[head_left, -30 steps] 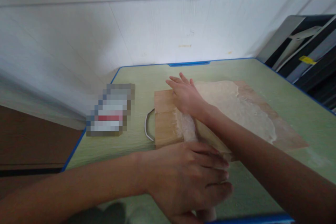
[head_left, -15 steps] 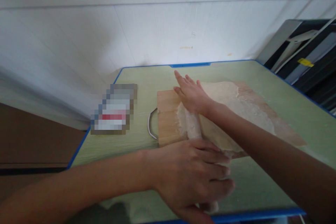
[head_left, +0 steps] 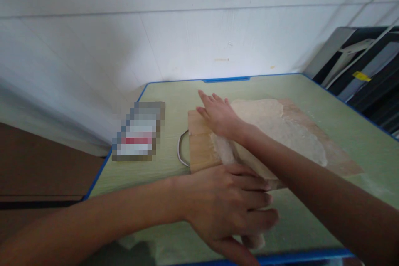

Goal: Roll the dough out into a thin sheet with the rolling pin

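A pale rolling pin (head_left: 227, 151) lies across a flat sheet of dough (head_left: 280, 133) on a wooden board (head_left: 202, 149). My right hand (head_left: 220, 116) rests on the pin's far part, fingers stretched out and apart. Over the near part lies my left hand (head_left: 232, 208), palm down, its fingers spread and slightly bent, not wrapped round the pin. The pin's floury near end shows below that hand, past the board's near edge. My hands and right forearm hide parts of the pin and the dough.
The board sits on a green table (head_left: 168, 91) with a blue rim. A metal handle (head_left: 179, 149) sticks out from its left side. Farther left lies a blurred-out item (head_left: 137, 131). A white wall (head_left: 193, 37) stands behind; dark panels (head_left: 370, 62) lean at the right.
My right hand and the far part of the rolling pin have shifted left, towards the board's handle. My left hand has stayed almost in place.
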Action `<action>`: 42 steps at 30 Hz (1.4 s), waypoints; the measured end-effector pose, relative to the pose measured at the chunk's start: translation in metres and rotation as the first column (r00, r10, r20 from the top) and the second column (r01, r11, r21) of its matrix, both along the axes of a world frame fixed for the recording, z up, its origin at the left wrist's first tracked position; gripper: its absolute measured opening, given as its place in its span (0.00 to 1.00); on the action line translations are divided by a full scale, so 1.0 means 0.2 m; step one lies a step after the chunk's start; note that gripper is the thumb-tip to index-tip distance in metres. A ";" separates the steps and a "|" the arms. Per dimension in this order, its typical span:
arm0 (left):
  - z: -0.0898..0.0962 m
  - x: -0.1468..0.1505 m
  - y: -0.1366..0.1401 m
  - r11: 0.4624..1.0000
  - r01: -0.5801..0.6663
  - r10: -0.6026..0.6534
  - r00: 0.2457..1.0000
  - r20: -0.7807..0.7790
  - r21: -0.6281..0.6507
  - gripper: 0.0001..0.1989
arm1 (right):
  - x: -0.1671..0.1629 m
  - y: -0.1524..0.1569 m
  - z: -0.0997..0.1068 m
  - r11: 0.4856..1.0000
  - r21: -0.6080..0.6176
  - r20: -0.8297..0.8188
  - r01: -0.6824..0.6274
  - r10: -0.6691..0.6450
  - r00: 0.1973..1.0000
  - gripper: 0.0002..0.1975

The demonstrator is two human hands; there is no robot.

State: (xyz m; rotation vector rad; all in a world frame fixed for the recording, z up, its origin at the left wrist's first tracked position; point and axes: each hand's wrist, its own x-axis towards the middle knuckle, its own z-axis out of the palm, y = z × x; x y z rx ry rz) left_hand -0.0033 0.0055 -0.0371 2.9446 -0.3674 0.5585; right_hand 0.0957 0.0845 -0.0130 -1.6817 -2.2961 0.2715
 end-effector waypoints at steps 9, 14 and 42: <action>0.00 0.01 0.00 0.999 0.020 -0.020 1.000 0.000 0.029 0.35 | 0.01 0.00 -0.01 0.999 0.043 0.057 -0.033 0.030 0.998 0.29; -0.02 0.01 0.01 0.999 0.023 -0.025 0.998 -0.049 -0.044 0.35 | -0.20 0.00 -0.01 0.967 0.133 0.225 -0.219 0.185 0.957 0.29; 0.00 0.01 -0.02 0.998 0.016 -0.018 0.999 0.029 0.057 0.38 | 0.11 -0.02 0.00 0.998 0.014 0.177 -0.059 0.055 0.983 0.28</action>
